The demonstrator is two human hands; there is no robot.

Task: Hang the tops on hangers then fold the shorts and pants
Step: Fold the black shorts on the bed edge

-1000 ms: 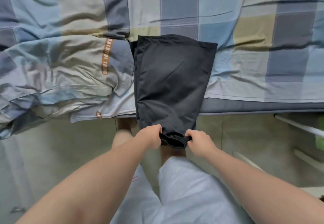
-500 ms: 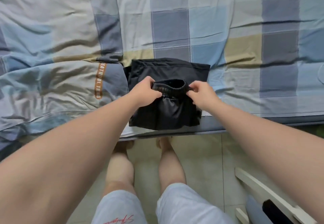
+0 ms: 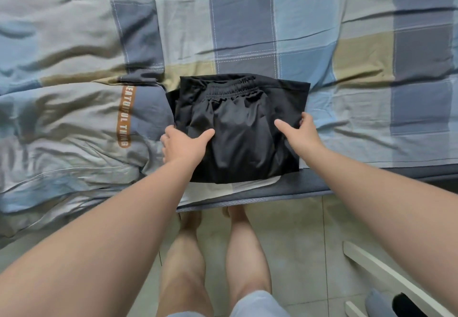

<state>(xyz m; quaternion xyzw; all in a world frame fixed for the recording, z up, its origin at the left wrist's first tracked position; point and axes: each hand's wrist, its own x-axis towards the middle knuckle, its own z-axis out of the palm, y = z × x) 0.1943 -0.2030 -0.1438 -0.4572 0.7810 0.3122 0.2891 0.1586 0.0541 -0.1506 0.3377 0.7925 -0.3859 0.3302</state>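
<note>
A pair of black pants (image 3: pixel 238 128) lies folded into a compact bundle near the front edge of the bed, its elastic waistband on top at the far side. My left hand (image 3: pixel 182 144) holds the bundle's left edge, thumb laid on top and fingers tucked under the fabric. On the right edge my right hand (image 3: pixel 298 134) does the same, thumb on top and fingers curled round the side. No tops or hangers are in view.
The bed carries a blue, grey and tan checked sheet (image 3: pixel 347 44). A rumpled quilt (image 3: pixel 74 123) with an orange lettered strip lies just left of the pants. Tiled floor and my bare legs are below; a white rack (image 3: pixel 386 274) stands at lower right.
The pants hung over the bed edge with both hands on the cuff. The cuff end was carried up and laid over the far part, and both hands then moved to the bundle's sides.
</note>
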